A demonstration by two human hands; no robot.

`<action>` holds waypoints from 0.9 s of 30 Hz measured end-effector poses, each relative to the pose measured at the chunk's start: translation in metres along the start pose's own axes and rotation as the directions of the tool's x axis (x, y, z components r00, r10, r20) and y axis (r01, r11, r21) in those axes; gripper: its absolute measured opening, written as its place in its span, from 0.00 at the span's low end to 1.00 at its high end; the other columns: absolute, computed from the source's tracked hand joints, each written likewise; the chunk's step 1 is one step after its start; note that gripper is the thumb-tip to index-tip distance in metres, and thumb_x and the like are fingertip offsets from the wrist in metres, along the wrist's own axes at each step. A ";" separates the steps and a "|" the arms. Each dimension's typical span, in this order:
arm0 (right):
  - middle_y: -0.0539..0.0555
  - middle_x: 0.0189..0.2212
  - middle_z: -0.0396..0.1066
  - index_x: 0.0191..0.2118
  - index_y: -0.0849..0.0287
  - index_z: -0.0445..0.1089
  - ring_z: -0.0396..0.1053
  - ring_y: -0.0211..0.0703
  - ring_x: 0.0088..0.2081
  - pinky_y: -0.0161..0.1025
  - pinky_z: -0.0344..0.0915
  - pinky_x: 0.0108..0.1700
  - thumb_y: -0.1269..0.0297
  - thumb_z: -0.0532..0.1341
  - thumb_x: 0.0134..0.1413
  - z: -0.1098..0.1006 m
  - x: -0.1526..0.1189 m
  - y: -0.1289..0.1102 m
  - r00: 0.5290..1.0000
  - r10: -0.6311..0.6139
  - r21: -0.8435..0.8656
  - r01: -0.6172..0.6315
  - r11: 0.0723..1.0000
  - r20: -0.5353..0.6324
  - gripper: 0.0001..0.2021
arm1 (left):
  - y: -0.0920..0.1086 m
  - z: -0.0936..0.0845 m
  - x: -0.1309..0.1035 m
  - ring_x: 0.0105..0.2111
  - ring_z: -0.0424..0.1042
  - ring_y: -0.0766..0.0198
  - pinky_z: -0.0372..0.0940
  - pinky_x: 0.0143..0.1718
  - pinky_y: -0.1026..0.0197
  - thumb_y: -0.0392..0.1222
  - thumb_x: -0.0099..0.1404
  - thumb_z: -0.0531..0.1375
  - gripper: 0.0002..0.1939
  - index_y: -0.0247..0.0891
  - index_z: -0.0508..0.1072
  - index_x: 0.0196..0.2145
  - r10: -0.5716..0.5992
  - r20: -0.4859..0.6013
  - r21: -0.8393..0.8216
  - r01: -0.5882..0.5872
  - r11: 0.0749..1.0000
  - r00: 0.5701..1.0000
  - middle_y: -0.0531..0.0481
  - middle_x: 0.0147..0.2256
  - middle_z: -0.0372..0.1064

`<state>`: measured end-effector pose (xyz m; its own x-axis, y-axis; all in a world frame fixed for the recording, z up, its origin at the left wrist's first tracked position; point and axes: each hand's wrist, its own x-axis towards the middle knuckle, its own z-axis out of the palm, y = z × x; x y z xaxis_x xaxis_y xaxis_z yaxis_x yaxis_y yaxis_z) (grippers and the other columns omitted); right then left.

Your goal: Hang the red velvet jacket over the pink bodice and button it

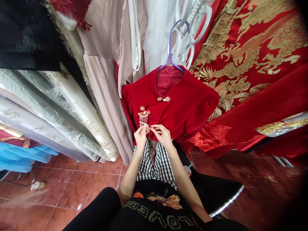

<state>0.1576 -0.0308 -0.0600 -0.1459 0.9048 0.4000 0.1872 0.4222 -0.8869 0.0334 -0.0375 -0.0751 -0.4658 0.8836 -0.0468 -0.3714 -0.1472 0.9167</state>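
Observation:
A red velvet garment (190, 93) hangs on a purple hanger (170, 48) in front of me. Its collar has a beaded flower clasp (164, 99), and a tasselled gold brooch (143, 115) sits on the left of its chest. Just below the brooch, my left hand (141, 136) pinches a small beaded clasp at the garment's lower edge. My right hand (163, 134) pinches the clasp's other side (151, 128), its fingertips close to those of my left hand. The fingertips partly hide the clasp.
Pale pink and white gowns (96, 73) hang at the left. Red cloth with gold dragon embroidery (255, 54) hangs at the right, near a white ring-patterned rack (202, 24). Black-and-white checked cloth (166, 163) and a black surface with a lit edge (216, 189) lie below.

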 end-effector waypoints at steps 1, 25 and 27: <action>0.55 0.42 0.75 0.45 0.53 0.76 0.76 0.42 0.40 0.41 0.78 0.43 0.55 0.62 0.61 0.000 0.000 0.000 1.000 0.006 0.004 -0.006 1.000 -0.011 0.12 | 0.000 0.000 0.000 0.32 0.77 0.64 0.74 0.40 0.59 0.53 0.57 0.67 0.18 0.32 0.80 0.33 -0.015 0.003 -0.002 0.015 1.000 1.000 0.44 0.33 0.79; 0.55 0.41 0.77 0.45 0.55 0.73 0.76 0.43 0.43 0.44 0.77 0.48 0.57 0.60 0.60 0.011 0.011 0.000 0.999 0.028 0.008 -0.027 1.000 -0.029 0.11 | 0.002 -0.015 0.009 0.36 0.79 0.60 0.74 0.45 0.55 0.47 0.53 0.69 0.14 0.34 0.80 0.35 0.093 0.219 0.171 -0.132 0.976 0.971 0.43 0.35 0.80; 0.55 0.40 0.77 0.44 0.55 0.72 0.76 0.43 0.43 0.43 0.76 0.47 0.58 0.60 0.59 0.013 0.012 0.003 0.999 0.031 0.020 -0.030 0.999 -0.044 0.11 | 0.002 -0.015 0.012 0.36 0.78 0.61 0.74 0.43 0.56 0.48 0.54 0.69 0.15 0.35 0.79 0.35 0.088 0.264 0.158 -0.133 0.978 0.960 0.44 0.35 0.79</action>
<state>0.1441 -0.0195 -0.0605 -0.0970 0.9191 0.3818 0.1723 0.3934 -0.9031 0.0154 -0.0338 -0.0799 -0.2678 0.9532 0.1402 -0.1748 -0.1911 0.9659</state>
